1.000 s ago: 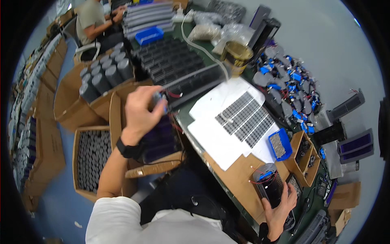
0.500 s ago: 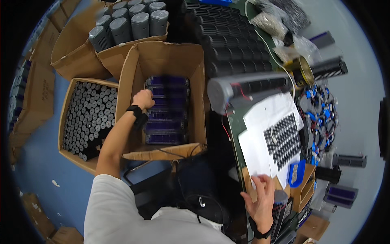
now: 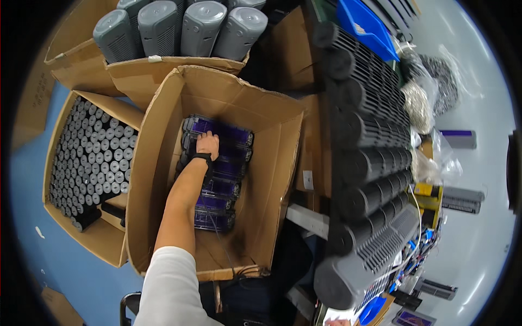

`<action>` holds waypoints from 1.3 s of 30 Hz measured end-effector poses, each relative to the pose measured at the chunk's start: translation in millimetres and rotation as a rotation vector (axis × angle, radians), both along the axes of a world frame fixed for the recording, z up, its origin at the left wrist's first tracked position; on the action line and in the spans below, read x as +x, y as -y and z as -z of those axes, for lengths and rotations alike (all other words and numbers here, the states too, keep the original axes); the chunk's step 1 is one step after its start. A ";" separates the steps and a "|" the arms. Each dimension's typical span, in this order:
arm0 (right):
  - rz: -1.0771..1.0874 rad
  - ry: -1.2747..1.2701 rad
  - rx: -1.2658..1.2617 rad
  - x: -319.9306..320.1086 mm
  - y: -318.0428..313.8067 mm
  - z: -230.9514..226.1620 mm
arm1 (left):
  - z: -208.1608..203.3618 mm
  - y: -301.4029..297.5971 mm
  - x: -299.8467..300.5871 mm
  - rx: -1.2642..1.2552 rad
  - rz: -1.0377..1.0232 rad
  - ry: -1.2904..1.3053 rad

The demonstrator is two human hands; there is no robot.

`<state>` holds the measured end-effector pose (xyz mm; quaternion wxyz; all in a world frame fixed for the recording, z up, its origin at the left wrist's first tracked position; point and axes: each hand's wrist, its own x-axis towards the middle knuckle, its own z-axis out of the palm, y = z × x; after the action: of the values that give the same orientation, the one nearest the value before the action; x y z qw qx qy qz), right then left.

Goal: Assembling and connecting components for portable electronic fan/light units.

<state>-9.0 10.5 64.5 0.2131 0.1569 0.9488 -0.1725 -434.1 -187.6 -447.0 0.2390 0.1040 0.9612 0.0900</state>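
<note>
"Several dark units with purple windows (image 3: 220, 187) lie side by side in a row on the bottom of an open carton (image 3: 266, 187)."

"Which hand is at them?"

"The left hand (image 3: 207, 145). It reaches down into the carton, at the far end of the row, with a black band (image 3: 205, 158) round its wrist."

"Are the fingers clamped on one?"

"I can't tell. They point downward over the units, and the hand itself hides whether they grip or only rest there."

"And the right hand (image 3: 338, 323)?"

"Just a sliver shows at the lower edge, near some white paper (image 3: 340, 314), so I can't tell how its fingers stand either."

"What surrounds the carton?"

"Left of it, a smaller box (image 3: 104, 242) holds rows of grey-ended cylinders (image 3: 95, 157). Beyond it, tall grey housings (image 3: 157, 24) stand in another box (image 3: 174, 69). To the right, black ribbed tubes (image 3: 375, 130) lie in a long row, a grey tube (image 3: 361, 258) at the near end and a blue tray (image 3: 367, 32) near the far one."
</note>
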 end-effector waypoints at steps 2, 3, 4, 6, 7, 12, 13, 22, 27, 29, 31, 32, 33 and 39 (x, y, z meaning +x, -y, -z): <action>-0.223 -0.282 0.166 6.6 -3.4 17.2 | 25.3 -1.2 0.7 0.004 -0.045 -0.017; -0.238 -0.269 0.158 62.3 -48.8 44.0 | 38.8 0.3 2.3 0.004 -0.076 -0.046; -0.246 -0.247 0.179 114.2 -107.4 73.6 | 27.4 -7.3 -3.5 0.029 -0.068 -0.008; -0.259 -0.202 0.211 239.2 -189.4 73.1 | 49.3 -23.9 -5.1 0.018 -0.072 -0.016; -0.269 -0.183 0.210 248.7 -203.1 68.2 | 57.8 -22.3 -1.0 -0.030 -0.073 -0.043; -0.303 -0.096 0.202 274.0 -225.0 37.4 | 93.3 -11.4 34.0 -0.109 -0.042 -0.323; -0.303 -0.087 0.206 273.6 -222.6 32.4 | 92.6 -13.0 30.9 -0.105 -0.045 -0.320; -0.295 -0.005 0.215 281.0 -204.2 -15.3 | 98.9 -1.2 44.6 0.021 -0.010 -0.444; -0.240 0.025 0.240 284.5 -164.9 -25.4 | 76.5 -0.8 28.2 0.115 0.045 -0.211; -0.234 0.039 0.221 280.0 -158.0 -27.5 | 89.1 10.9 27.3 0.072 0.009 -0.174; -0.225 0.051 0.213 275.7 -150.6 -28.0 | 94.4 12.9 29.4 0.026 0.016 -0.204; -0.218 0.057 0.214 273.4 -146.0 -28.2 | 91.9 11.2 28.0 -0.025 0.043 -0.158; -0.212 0.063 0.214 270.7 -141.7 -28.4 | 89.3 11.2 27.2 -0.079 0.069 -0.111; -0.165 0.115 0.233 252.3 -114.3 -37.9 | 26.7 5.7 37.0 0.057 0.009 -0.267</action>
<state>243.3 124.8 102.3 0.2609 0.1118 0.9583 -0.0339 -397.1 -193.3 -473.7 0.1062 0.1261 0.9811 0.1013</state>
